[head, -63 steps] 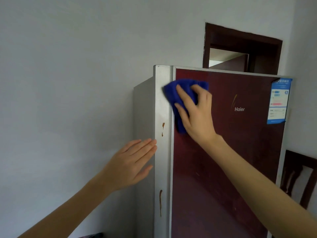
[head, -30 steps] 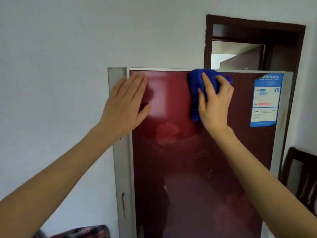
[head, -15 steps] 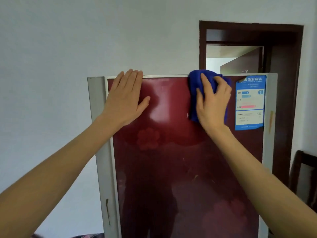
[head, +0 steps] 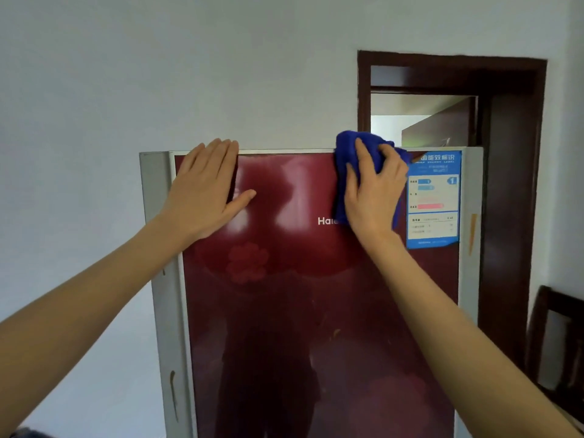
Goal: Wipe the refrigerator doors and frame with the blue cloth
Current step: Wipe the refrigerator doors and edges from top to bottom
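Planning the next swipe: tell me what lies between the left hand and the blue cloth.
Head view: bare red door, plus the Haier logo beside the cloth.

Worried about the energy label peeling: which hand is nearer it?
Right. The right hand, gripping the blue cloth, borders the energy label; the left hand rests at the door's opposite edge.

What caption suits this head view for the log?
Right hand holds blue cloth against the refrigerator door near its top; left hand rests flat alongside.
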